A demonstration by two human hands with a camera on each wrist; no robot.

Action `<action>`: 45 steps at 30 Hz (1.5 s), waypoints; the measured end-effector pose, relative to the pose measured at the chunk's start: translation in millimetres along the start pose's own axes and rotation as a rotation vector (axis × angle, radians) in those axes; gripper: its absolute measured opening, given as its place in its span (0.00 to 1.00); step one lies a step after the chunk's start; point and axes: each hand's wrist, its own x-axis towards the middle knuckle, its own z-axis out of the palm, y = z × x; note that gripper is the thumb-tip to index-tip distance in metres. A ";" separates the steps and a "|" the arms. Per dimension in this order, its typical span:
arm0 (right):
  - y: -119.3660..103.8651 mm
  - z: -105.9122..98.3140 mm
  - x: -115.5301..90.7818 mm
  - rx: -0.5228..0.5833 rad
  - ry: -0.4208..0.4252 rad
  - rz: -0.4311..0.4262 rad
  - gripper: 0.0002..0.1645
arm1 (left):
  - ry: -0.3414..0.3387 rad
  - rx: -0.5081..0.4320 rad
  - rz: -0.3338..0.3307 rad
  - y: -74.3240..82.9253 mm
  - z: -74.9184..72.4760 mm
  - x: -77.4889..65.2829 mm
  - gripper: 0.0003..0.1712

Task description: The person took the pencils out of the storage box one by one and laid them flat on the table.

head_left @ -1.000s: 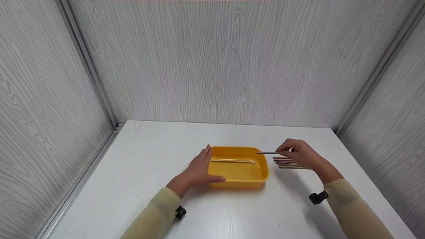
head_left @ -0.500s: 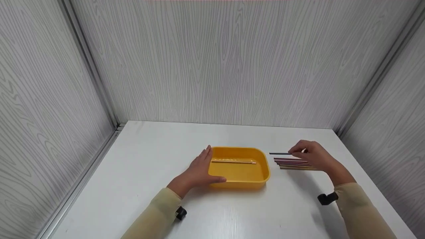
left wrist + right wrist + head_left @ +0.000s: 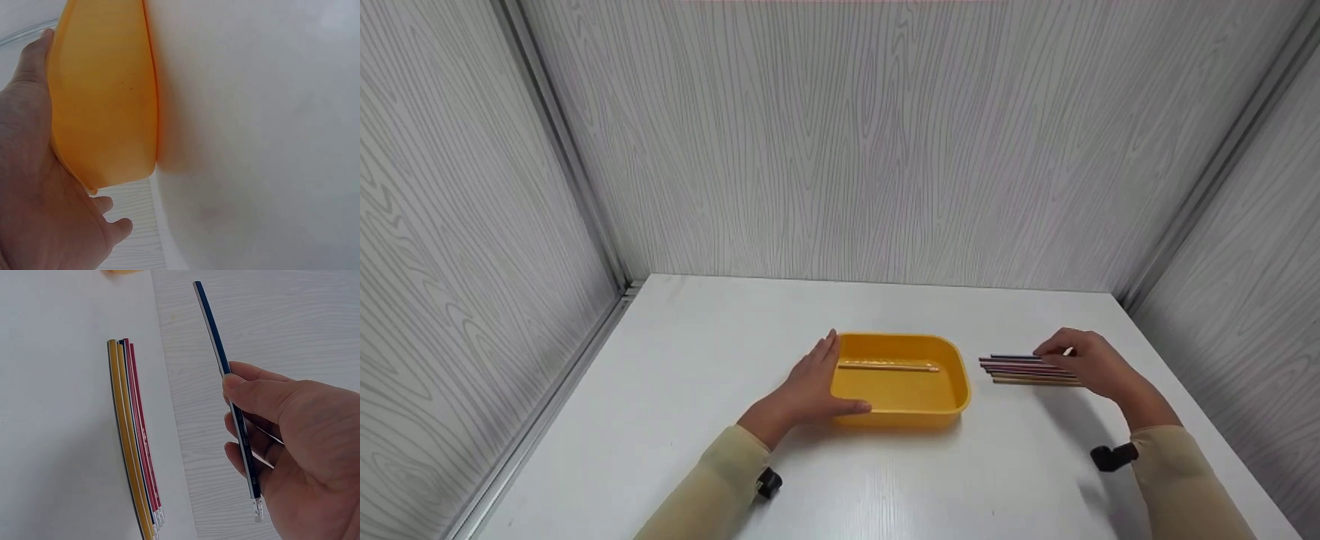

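Observation:
A dark blue pencil [image 3: 210,323] with a white stripe and a clear-capped eraser end is pinched between the thumb and fingers of my right hand [image 3: 1093,365]. It hangs just above a row of pencils [image 3: 1020,373], yellow, dark blue and red-pink, lying side by side on the table. My left hand [image 3: 801,391] rests against the left end of a yellow plastic tray [image 3: 896,421], fingers straight along its side and thumb on the near rim. Inside the tray one light-coloured pencil [image 3: 889,367] lies crosswise. The left wrist view shows the tray's outer wall [image 3: 107,90] beside the thumb.
The white table [image 3: 720,322] carries the tray near its middle, with the pencil row right of it. Grey wood-grain panels [image 3: 840,150] close off the back and both sides. A black wrist camera [image 3: 1112,457] is strapped to the right wrist.
My right hand has carried the blue pencil rightward and down, from over the tray's right rim to the pencil row. My left hand and the tray stay almost still.

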 end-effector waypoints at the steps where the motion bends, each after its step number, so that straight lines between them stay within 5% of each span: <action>1: 1.9 -0.3 -0.9 -0.003 0.000 0.003 0.09 | -0.001 -0.002 -0.004 -0.1 0.2 0.1 0.82; 45: 47.6 36.7 -22.4 0.063 -0.002 0.174 0.09 | -0.012 0.004 0.022 -0.9 -1.3 -0.1 0.82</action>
